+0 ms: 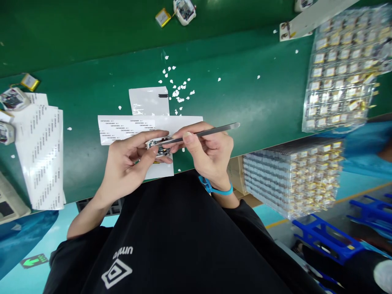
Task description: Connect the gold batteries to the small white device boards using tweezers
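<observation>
Between the fingers of my left hand [130,159] is a small white-cased electronic device [163,151] with its circuit board exposed. My right hand [206,149] grips metal tweezers [211,131], whose tips reach into the device; whether they pinch anything is too small to tell. Some right fingertips rest close to the device's edge. Under both hands lie a white adhesive sheet with printed rows [122,130] and a plain white sheet [148,102] bearing a black strip. Several small white round tabs [177,93] are scattered on the green bench beyond.
More printed sheets [39,155] lie at left beside open devices [14,99] with batteries. Another device [184,11] sits at the back. A clear tray of batteries [337,73] is at right, below a metal bracket [318,20]. Stacked trays [290,175] stand beside the bench.
</observation>
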A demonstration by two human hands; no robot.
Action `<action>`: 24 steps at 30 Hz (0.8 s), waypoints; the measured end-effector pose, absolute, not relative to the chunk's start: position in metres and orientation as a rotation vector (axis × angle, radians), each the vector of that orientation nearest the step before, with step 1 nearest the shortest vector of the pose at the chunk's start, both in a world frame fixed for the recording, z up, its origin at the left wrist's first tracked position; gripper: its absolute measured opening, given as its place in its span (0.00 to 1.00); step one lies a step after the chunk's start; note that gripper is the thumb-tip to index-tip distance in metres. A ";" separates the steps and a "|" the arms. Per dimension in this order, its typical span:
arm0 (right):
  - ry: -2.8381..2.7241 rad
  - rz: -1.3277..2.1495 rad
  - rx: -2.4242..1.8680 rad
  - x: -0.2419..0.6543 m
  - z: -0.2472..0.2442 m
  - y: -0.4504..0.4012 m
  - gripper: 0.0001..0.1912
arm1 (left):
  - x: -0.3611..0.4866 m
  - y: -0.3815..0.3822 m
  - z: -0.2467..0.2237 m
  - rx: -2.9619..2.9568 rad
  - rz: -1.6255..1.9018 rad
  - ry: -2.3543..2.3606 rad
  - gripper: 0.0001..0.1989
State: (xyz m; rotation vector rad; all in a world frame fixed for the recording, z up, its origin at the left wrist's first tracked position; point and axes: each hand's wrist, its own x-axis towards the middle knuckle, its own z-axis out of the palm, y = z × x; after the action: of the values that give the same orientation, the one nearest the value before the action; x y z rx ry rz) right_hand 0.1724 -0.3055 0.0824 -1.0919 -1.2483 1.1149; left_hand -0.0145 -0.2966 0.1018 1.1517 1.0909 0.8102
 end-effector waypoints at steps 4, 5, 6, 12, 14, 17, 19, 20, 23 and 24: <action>-1.273 1.083 -1.130 0.170 0.080 -0.310 0.08 | -0.017 -0.296 0.100 1.170 0.775 1.093 0.09; -1.285 1.071 -1.125 0.171 0.079 -0.311 0.09 | -0.018 -0.296 0.099 1.177 0.770 1.095 0.09; -1.294 1.054 -1.112 0.173 0.078 -0.310 0.09 | -0.019 -0.296 0.098 1.193 0.762 1.098 0.10; -1.511 0.775 -1.270 0.204 0.069 -0.275 0.09 | -0.025 -0.287 0.096 1.629 0.659 1.134 0.19; -1.608 0.805 -1.298 0.213 0.061 -0.254 0.09 | -0.023 -0.277 0.093 1.837 0.670 1.142 0.13; -1.758 0.846 -1.288 0.220 0.043 -0.231 0.13 | -0.019 -0.256 0.077 2.005 0.701 1.128 0.10; -1.729 0.859 -1.278 0.222 0.033 -0.224 0.14 | -0.017 -0.241 0.060 2.057 0.714 1.120 0.11; -1.701 0.867 -1.272 0.222 0.029 -0.223 0.14 | -0.017 -0.235 0.052 2.076 0.718 1.116 0.12; -1.651 0.889 -1.262 0.222 0.025 -0.224 0.15 | -0.016 -0.224 0.032 2.102 0.723 1.114 0.14; -1.649 0.895 -1.262 0.221 0.025 -0.225 0.15 | -0.016 -0.222 0.028 2.104 0.724 1.115 0.14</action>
State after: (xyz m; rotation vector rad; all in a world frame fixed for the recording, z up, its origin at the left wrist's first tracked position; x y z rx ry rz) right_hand 0.2214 -0.2246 0.0249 -1.2620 -1.6494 0.8955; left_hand -0.0157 -0.2225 0.0283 2.1045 1.1151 0.7244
